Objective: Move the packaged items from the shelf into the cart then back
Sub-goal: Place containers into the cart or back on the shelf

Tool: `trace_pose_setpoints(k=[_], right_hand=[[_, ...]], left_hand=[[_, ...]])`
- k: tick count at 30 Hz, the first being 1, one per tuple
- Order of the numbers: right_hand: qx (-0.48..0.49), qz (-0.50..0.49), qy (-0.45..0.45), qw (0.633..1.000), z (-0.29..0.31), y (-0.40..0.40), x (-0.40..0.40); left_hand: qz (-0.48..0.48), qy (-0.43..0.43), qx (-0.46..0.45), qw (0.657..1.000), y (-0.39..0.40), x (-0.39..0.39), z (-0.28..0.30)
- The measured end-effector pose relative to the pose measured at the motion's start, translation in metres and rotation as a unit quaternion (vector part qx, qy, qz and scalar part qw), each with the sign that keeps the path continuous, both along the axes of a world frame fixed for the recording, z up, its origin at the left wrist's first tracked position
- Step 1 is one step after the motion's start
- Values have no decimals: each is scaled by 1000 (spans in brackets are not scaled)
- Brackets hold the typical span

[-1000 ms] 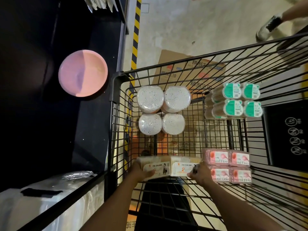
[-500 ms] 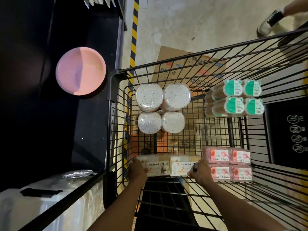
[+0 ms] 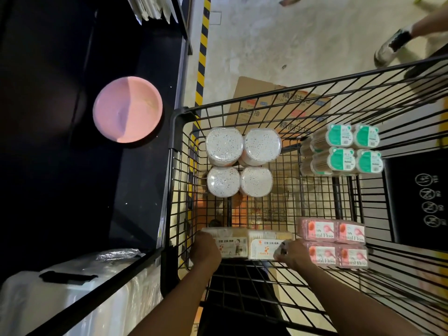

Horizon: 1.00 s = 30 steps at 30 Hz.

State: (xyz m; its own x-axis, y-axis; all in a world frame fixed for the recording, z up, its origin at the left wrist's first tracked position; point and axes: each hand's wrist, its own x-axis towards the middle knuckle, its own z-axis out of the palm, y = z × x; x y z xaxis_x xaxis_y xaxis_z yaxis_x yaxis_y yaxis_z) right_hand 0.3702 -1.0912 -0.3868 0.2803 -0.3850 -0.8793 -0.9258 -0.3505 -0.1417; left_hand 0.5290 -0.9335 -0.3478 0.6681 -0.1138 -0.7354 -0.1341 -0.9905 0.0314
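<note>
While both my hands are down in the wire cart (image 3: 184,132), the thing that matters is the cream twin-pack of floss picks (image 3: 247,243) lying flat on the cart floor at about 6 o'clock, right in front of me. Its long axis runs 9 to 3, straight across my body, and I have one end each: my left hand (image 3: 206,249) curls over the 9 o'clock end, my right hand (image 3: 292,253) grips the 3 o'clock end, the two hands apart with the whole pack between them. Neither is nearer; it's a square two-handed hold, so I judge any lift goes straight up and then swings toward 9 o'clock, where the dark shelf (image 3: 60,190) sits beside the cart. I can't tell from here whether the pack is being set down or picked up. It's a pair of boxy clear-film cartons with printed paper labels, slick and lightly crinkly by the look of it. Touching my right hand at 3 o'clock is the pink Dental Floss four-pack (image 3: 333,242), glossy shrink-wrap over squarish tubs. Up at 12 o'clock stand four round clear tubs of cotton swabs (image 3: 242,161), speckled white tops, hard plastic. At 1 to 2 o'clock lies the green-capped toothpick bundle (image 3: 344,151), cylinders on their sides. On the shelf, a smooth pink bowl (image 3: 127,109) rests at 10 o'clock.
</note>
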Motion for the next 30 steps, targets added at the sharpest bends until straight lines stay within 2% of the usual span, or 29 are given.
trace_pose_setpoints(k=[2,4,6,11,15,18,22,24,30], right_hand=[[-1,-17,-8,1000,15,-5,7],[-4,-47,-22,999,33,-7,19],[-15,-19,-49,999,56,-9,35],[-40,59,-218,973,138,-1,81],[-44,127,-358,924,207,23,101],[-40,168,-443,880,253,53,103],[-24,221,-532,817,310,111,92],[17,234,-566,790,334,144,79],[132,349,-600,708,368,245,30]], left_hand=[[59,38,2,998,-3,5,16],[55,27,-17,998,-9,7,39],[49,13,-65,997,-15,7,64],[0,-79,-184,980,-16,3,123],[44,-188,-302,934,12,-9,189],[78,-288,-341,891,48,-23,229],[154,-389,-364,832,113,-54,275],[195,-420,-367,807,146,-75,299],[301,-486,-328,753,251,-171,341]])
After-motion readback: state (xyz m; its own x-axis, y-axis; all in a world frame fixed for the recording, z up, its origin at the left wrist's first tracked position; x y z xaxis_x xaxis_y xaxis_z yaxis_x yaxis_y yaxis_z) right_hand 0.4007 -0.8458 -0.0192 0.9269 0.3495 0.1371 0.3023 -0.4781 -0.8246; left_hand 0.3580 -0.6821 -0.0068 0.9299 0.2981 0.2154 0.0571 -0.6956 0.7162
